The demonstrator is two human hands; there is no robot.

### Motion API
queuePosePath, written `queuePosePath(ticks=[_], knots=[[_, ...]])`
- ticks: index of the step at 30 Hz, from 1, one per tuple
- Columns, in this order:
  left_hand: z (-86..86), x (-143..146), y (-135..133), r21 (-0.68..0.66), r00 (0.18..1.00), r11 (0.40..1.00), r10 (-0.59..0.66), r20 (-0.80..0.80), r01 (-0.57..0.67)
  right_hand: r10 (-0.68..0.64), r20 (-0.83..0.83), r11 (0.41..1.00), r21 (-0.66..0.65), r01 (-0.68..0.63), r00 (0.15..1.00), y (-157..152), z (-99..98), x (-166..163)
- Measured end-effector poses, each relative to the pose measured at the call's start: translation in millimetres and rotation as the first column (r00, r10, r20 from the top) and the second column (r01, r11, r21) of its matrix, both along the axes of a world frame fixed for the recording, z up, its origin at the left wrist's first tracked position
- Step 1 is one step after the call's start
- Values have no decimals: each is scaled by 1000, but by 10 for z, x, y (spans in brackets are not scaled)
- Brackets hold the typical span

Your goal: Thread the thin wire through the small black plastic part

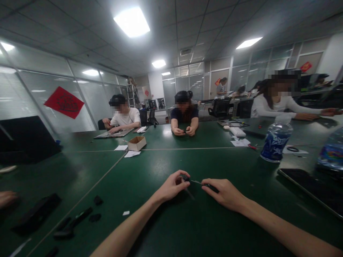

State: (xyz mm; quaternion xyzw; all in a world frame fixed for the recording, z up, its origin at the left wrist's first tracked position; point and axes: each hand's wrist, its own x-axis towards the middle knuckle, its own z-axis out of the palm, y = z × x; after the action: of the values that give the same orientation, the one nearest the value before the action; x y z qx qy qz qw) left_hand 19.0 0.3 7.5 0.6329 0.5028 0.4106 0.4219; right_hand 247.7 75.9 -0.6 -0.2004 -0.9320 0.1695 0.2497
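Over the green tabletop, my left hand (173,186) pinches a small black part (185,177) between thumb and fingers. Its exact kind is too small to make out. My right hand (224,192) is closed around the dark handle of a screwdriver (210,187), whose thin metal shaft points left at the black part. Whether the tip touches the part I cannot tell. A thin, blurred, pale strip shows just below my left fingertips. On the left of the table lie several loose black plastic pieces (80,216).
A blue-labelled water bottle (276,141) and a phone (313,191) stand and lie to the right. A small open cardboard box (137,143) sits ahead on the left. A black case (36,213) and another person's hand (8,199) are at far left. People sit across the table.
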Motion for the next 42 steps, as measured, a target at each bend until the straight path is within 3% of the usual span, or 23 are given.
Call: queuePosePath(ticks=[9,18,29,37,42], knots=[[-13,-35,40,80,999,997,23,-28,-21,13,3,1000,1,-13,1000,-6,18,0],[-62,-27,84,25,990,999,45,134,-49,55,2,997,58,-55,998,0,-2,-3],[-65,-32,75,21,985,999,26,173,-30,51,34,993,108,-55,998,-4,4,2],[-30,-24,40,4,987,1000,-25,158,24,37,60,991,123,-44,997,-1,-35,-7],[-34,-21,35,6,995,1000,3,101,-4,12,61,988,150,-21,998,26,-88,-3]])
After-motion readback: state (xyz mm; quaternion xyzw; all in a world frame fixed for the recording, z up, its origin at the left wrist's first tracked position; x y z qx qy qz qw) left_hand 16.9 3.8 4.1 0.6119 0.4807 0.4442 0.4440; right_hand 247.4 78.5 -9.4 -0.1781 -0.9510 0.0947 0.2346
